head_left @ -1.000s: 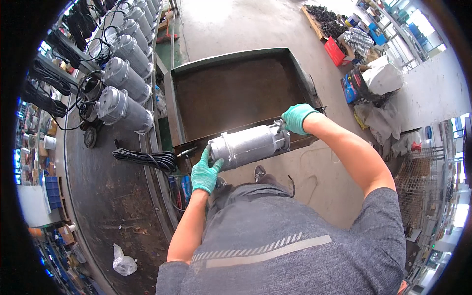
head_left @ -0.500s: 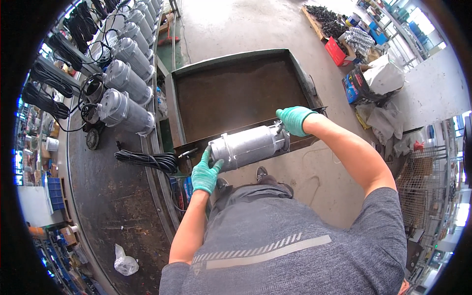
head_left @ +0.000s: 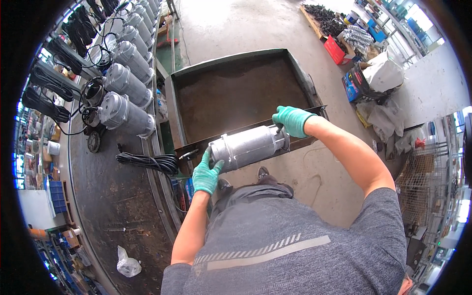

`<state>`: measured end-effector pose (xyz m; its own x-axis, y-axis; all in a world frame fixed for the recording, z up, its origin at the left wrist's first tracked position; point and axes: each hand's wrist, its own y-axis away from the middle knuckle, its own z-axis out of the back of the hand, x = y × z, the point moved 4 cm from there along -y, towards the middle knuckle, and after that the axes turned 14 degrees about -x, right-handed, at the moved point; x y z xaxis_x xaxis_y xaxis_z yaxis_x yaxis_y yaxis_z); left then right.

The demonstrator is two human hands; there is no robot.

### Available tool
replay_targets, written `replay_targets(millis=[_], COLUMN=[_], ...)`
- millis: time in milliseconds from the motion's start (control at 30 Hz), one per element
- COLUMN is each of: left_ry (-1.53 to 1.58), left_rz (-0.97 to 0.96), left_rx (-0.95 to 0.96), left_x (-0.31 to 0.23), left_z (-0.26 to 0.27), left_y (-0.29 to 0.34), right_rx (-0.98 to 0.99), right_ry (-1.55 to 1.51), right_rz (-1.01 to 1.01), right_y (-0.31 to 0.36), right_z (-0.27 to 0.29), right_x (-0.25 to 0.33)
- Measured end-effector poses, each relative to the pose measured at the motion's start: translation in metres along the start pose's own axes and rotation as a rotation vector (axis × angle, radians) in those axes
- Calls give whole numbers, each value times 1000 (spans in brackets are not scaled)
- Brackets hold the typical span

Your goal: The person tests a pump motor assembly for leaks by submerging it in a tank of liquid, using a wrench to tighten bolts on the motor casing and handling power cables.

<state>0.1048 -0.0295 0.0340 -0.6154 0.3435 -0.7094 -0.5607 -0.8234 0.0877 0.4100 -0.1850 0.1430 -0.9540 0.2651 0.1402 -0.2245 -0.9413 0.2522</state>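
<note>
A silver cylindrical motor housing (head_left: 248,147) lies on its side over the near edge of a dark metal tray (head_left: 236,93). My left hand (head_left: 205,177), in a green glove, grips the housing's left end, thumb and fingers spread round its rim. At the opposite end, my gloved right hand (head_left: 292,121) is closed just above the ribbed end of the housing. Beneath its fingers a small dark piece shows against the metal; what it is stays hidden.
On the left bench (head_left: 113,206) stands a row of similar silver housings (head_left: 125,115) with black cables. A coiled black cable (head_left: 147,161) and a clear plastic bag (head_left: 129,265) lie there too. To the right are a wire cage (head_left: 418,191) and a bag-topped box (head_left: 364,83).
My right hand has shifted slightly left at the housing's end. The left hand and the housing stay nearly where they were.
</note>
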Motion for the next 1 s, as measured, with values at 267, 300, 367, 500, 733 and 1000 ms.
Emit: replay_targets(millis=[267,300,367,500,733,1000], left_ry=[7,6,-17,62,226,625], left_rz=[-2,-1,-11,-15,99,660], left_rx=[13,14,7,-28,-656,-619], left_x=[1,1,-3,4,111,202], left_z=[-6,-6,-7,-7,63,99], left_y=[2,3,3,3,-32,-46], right_rx=[-207,-214,-407,-625,-914,-916], right_ry=[-106,-124,-208,-692,-1239,-1207], right_rz=[-77,-170,-333,-762,-1253,-1398], right_y=[12,16,36,90,154,157], right_z=[6,17,26,15,-131,-230], right_x=[-22,-27,-51,-118,-191,-231])
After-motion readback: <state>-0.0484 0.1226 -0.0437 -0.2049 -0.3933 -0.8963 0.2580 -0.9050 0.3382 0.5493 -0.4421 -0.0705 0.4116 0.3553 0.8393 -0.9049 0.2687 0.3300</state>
